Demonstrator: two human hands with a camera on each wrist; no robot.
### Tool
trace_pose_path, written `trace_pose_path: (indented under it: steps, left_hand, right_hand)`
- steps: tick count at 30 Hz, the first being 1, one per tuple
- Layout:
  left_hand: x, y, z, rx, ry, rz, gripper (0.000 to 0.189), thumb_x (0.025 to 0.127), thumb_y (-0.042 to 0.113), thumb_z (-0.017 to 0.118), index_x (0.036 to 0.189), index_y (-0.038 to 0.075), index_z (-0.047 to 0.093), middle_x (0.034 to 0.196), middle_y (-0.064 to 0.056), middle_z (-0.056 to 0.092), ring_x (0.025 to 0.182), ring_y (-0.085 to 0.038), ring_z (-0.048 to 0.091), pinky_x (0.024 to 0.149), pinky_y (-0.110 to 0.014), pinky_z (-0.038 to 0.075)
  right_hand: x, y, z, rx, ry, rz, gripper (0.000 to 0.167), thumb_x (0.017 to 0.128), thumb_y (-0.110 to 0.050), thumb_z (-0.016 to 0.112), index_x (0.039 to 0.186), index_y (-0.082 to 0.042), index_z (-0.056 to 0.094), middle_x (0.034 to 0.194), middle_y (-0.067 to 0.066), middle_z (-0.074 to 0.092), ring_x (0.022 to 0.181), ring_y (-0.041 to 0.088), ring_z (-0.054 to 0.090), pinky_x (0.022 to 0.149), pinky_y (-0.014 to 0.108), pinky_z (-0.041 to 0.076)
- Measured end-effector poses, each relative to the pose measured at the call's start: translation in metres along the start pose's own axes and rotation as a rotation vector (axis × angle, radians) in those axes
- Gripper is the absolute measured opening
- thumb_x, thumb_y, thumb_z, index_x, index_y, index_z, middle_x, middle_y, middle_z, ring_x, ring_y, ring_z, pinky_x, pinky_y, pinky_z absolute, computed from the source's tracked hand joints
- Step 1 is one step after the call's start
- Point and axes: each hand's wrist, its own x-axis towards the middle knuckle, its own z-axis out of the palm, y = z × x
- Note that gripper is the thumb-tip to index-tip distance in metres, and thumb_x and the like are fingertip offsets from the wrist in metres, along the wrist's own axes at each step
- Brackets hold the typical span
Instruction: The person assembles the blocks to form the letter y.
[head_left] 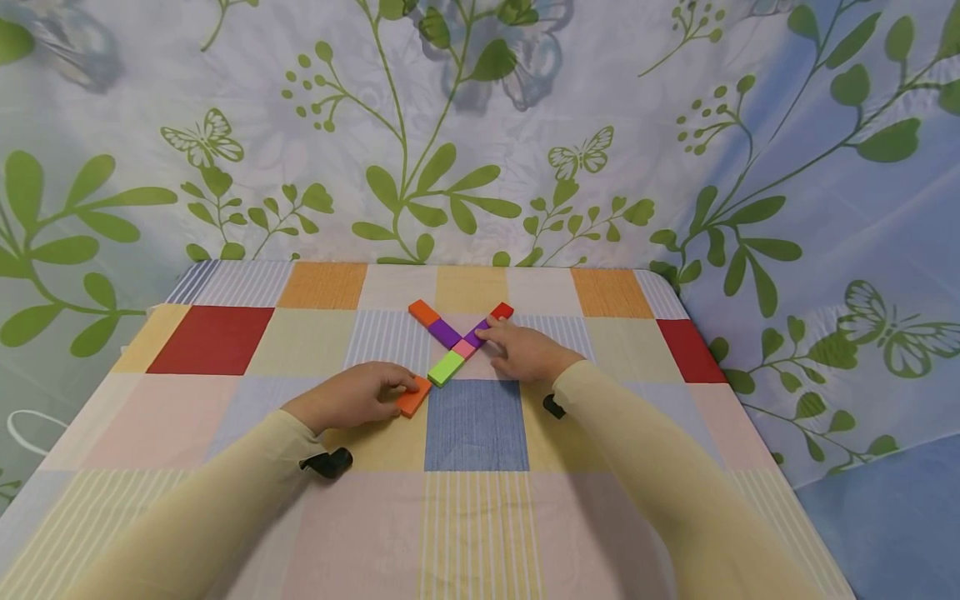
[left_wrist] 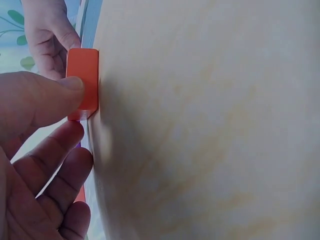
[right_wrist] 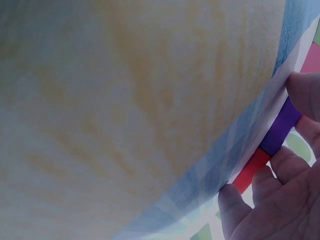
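Flat coloured blocks form a Y on the patchwork cloth. My left hand (head_left: 358, 396) pinches an orange block (head_left: 415, 398) at the lower end of the stem, its thumb across the block's face in the left wrist view. Above that block lie a lime green block (head_left: 447, 367) and a pink block (head_left: 465, 348). A purple block (head_left: 445, 333) and an orange-red block (head_left: 423, 312) make the left branch. My right hand (head_left: 534, 350) holds the purple block (right_wrist: 282, 125) of the right branch between thumb and fingers, beside the red block (head_left: 502, 312); fingers partly cover the purple one.
The patchwork cloth (head_left: 476, 425) covers the table under both forearms. Behind it hangs a curtain (head_left: 630, 100) with green leaves and butterflies. Dark wrist devices (head_left: 327, 462) sit below the sleeves. A white loop (head_left: 33, 429) shows at the far left.
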Motion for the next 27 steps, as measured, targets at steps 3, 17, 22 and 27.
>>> trace_pose_path:
  steps: [3,17,22,27]
  left_hand:
    - [0.0022,-0.0003,0.0012,0.008,-0.001,0.004,0.036,0.094,0.010,0.078,0.129,0.014,0.074,0.144,-0.007,0.067,0.139,-0.034,0.058,0.118,-0.053,0.046]
    - [0.0046,0.0017,0.0017,-0.004,-0.010,0.002,0.038,0.094,0.009,0.077,0.132,0.013,0.073,0.140,-0.006,0.069,0.133,-0.031,0.062,0.114,-0.052,0.049]
    - [0.0058,0.0037,0.0007,-0.019,-0.017,-0.003,0.039,0.094,0.010,0.078,0.132,0.014,0.073,0.140,-0.004,0.069,0.132,-0.029,0.063,0.114,-0.051,0.050]
    - [0.0060,0.0050,-0.0007,-0.015,-0.027,0.006,0.037,0.094,0.012,0.078,0.131,0.014,0.073,0.142,-0.005,0.068,0.133,-0.030,0.062,0.114,-0.052,0.050]
  right_hand:
    - [-0.0005,-0.0001,0.0003,0.001,0.002,0.000,0.062,0.106,-0.027,0.061,0.164,-0.023,0.040,0.177,0.007,0.017,0.164,0.027,0.018,0.131,0.045,0.023]
    - [-0.0016,0.0002,-0.0005,0.004,0.000,-0.006,0.063,0.105,-0.027,0.062,0.164,-0.022,0.039,0.177,0.006,0.015,0.164,0.026,0.017,0.131,0.045,0.023]
    - [-0.0014,0.0006,-0.0009,0.007,-0.003,-0.005,0.063,0.106,-0.028,0.061,0.164,-0.023,0.039,0.177,0.006,0.015,0.164,0.026,0.017,0.131,0.045,0.023]
    - [-0.0017,0.0004,-0.0015,0.005,-0.002,-0.008,0.064,0.106,-0.028,0.062,0.165,-0.023,0.038,0.177,0.007,0.015,0.164,0.026,0.017,0.131,0.045,0.023]
